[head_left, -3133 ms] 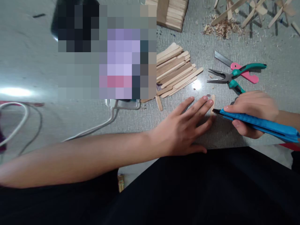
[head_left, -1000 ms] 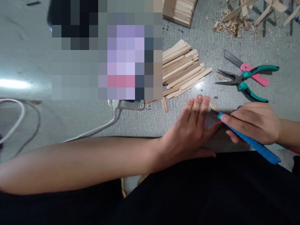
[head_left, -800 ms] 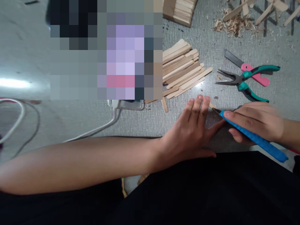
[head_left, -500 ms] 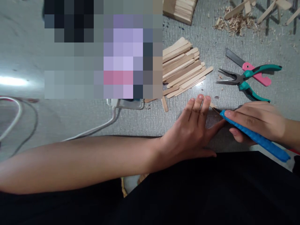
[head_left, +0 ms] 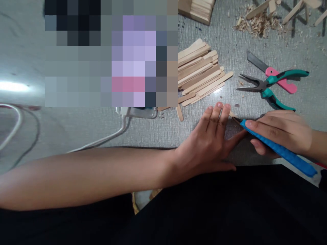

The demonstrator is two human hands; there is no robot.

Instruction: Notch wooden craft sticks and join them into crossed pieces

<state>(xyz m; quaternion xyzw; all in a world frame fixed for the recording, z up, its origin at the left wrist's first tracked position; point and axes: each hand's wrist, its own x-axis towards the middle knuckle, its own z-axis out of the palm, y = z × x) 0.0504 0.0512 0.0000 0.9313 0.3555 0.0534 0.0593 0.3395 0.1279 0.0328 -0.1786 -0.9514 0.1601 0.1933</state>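
Note:
My right hand [head_left: 278, 131] is wrapped round a blue utility knife [head_left: 279, 148], which slants up and to the left. The knife's dark blade touches the small visible end of a wooden craft stick [head_left: 231, 113]. My left hand [head_left: 213, 139] lies across the tabletop, its fingers stretched out and pressing the stick down. Most of that stick is hidden under the left hand. The left index finger reaches right, near the knife and the right hand.
Loose craft sticks [head_left: 201, 73] lie in a pile behind my left hand. Teal-handled pliers [head_left: 263, 85] rest over a pink cutter [head_left: 287, 84]. Wood shavings [head_left: 258, 25] and a bundle of sticks [head_left: 198, 10] are further back. A white cable [head_left: 102, 140] runs on the left.
The view has shifted very slightly. Both hands, the blue knife and the stick keep almost the same places.

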